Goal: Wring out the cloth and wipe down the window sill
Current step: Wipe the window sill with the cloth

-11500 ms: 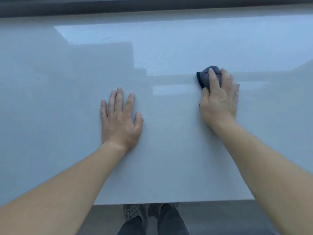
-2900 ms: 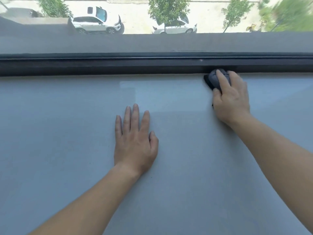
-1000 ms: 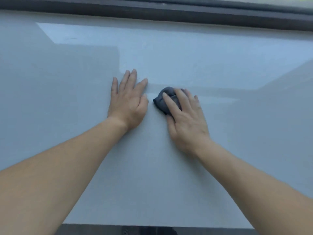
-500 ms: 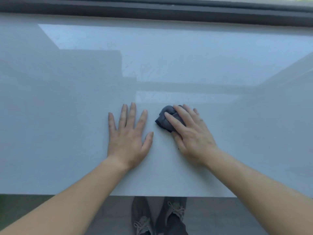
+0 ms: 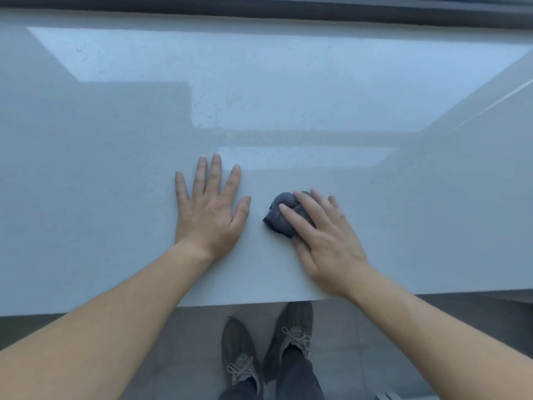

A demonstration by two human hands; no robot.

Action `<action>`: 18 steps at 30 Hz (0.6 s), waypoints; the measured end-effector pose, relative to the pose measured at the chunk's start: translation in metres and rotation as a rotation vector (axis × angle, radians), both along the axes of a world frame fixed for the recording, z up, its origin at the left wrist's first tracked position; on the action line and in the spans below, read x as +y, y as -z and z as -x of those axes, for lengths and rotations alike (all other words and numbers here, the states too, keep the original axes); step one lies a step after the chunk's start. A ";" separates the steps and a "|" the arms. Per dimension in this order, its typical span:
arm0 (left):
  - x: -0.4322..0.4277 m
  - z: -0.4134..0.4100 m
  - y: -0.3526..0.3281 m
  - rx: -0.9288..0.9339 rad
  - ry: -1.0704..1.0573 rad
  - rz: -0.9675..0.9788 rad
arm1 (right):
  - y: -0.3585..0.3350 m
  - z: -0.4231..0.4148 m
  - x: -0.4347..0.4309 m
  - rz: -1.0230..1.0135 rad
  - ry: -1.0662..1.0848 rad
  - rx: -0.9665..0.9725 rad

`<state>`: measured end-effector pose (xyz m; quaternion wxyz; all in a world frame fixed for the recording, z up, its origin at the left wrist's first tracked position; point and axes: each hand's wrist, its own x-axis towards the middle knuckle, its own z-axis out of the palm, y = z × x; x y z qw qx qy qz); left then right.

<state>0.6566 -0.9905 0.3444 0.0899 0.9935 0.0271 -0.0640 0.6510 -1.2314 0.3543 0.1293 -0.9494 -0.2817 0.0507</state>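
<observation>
My left hand (image 5: pixel 209 210) lies flat on the sill (image 5: pixel 101 203), palm down, fingers (image 5: pixel 215 171) spread open and holding nothing. Just beside it, my right hand (image 5: pixel 326 241) presses the cloth (image 5: pixel 278 216), a dark grey wad, onto the sill near its front edge; those fingers (image 5: pixel 297 219) curl over the top of the wad, and its left part shows. The dark window frame (image 5: pixel 259 8) runs along the far edge. Below the sill, my shoes (image 5: pixel 294 332) stand on the floor (image 5: pixel 187 356).
</observation>
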 end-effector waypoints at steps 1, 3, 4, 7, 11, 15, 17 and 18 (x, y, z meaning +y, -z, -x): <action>0.001 0.000 0.000 -0.003 0.000 0.016 | -0.001 -0.010 -0.008 -0.001 0.117 0.002; 0.001 0.001 0.001 -0.003 0.001 0.027 | -0.006 -0.026 -0.011 -0.038 0.414 0.027; 0.001 0.001 0.001 -0.002 -0.001 0.025 | -0.007 -0.023 -0.006 -0.060 0.519 0.032; -0.001 0.000 0.001 0.006 -0.007 0.008 | -0.003 0.027 0.022 -0.085 0.423 -0.015; -0.003 0.001 0.000 0.023 -0.004 -0.031 | 0.003 0.089 0.021 -0.044 0.065 0.002; -0.004 0.002 -0.003 0.036 -0.002 -0.025 | -0.001 0.058 -0.024 -0.020 0.170 0.014; -0.011 0.006 -0.006 0.012 0.019 0.012 | -0.006 0.035 -0.045 -0.054 0.459 0.038; -0.017 0.008 -0.008 -0.006 0.040 0.033 | -0.007 0.031 -0.048 -0.059 0.552 0.041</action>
